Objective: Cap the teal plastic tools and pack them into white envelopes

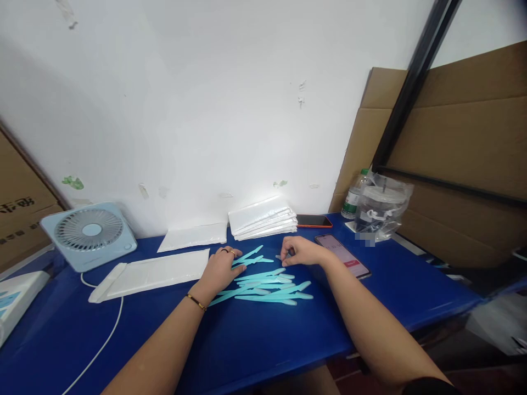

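My left hand point(220, 269) rests low over the table, its thumb and fingers closed around the ends of a few turquoise eyebrow razors point(253, 258) that poke out to the right. Just in front of it lies a loose pile of more such razors point(263, 288), their pale covered heads mostly pointing right. On the other side of the pile, my right hand point(298, 251) is bent down with its fingertips pinched together. A small pale tip shows at those fingers; what they hold is too small to make out.
On the blue table point(263, 351) are a white padded pouch point(164, 271), another flat pouch point(193, 237) and a pouch stack point(261, 219). A fan point(90, 230) with a cable stands left. Rightward are a lit phone point(343, 255), an orange-edged phone point(315, 221), a bottle point(351, 200) and a bagged container point(382, 206).
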The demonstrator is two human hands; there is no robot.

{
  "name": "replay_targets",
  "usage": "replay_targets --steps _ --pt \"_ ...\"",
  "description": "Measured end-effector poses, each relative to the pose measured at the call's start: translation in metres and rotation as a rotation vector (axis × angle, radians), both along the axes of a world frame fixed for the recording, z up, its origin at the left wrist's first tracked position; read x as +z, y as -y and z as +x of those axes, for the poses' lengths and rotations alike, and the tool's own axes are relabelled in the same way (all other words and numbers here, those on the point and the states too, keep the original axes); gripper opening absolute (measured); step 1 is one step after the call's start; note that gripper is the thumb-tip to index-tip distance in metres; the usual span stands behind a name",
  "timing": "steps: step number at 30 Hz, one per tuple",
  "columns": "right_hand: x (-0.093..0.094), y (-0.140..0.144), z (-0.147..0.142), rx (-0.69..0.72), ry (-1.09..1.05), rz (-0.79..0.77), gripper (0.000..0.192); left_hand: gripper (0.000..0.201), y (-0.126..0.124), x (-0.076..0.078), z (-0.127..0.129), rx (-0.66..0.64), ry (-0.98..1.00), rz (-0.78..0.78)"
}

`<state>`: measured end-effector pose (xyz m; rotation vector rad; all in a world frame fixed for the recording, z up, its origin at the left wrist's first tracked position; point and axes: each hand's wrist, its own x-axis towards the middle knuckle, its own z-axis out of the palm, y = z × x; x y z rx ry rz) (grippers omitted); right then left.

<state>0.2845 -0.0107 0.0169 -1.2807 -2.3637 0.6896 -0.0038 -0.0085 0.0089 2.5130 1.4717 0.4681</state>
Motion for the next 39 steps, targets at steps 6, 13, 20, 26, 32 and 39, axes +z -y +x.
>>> replay_targets --steps 6,13,20,26,32,39 --pt "-0.005 0.001 -0.014 0.093 0.066 -0.019 0.019 0.016 0.000 -0.001 0.000 -0.045 -0.007 -0.088" --pt "-0.006 0.000 -0.014 0.083 0.045 -0.031 0.018 0.030 0.004 0.006 0.000 -0.061 0.103 -0.035" --pt "-0.004 0.000 -0.015 0.010 -0.044 0.049 0.018 0.022 0.011 0.014 0.009 -0.126 -0.026 -0.001" --pt "0.002 -0.001 0.006 -0.132 -0.001 0.057 0.015 0.020 0.002 0.011 -0.006 0.003 -0.057 -0.002" --pt "0.010 0.011 0.000 0.079 0.109 -0.084 0.017 0.023 0.007 0.013 -0.003 -0.045 0.004 -0.022" --pt "0.007 0.017 -0.023 0.124 0.166 -0.060 0.007 0.019 0.016 0.012 0.009 -0.234 -0.056 -0.099"
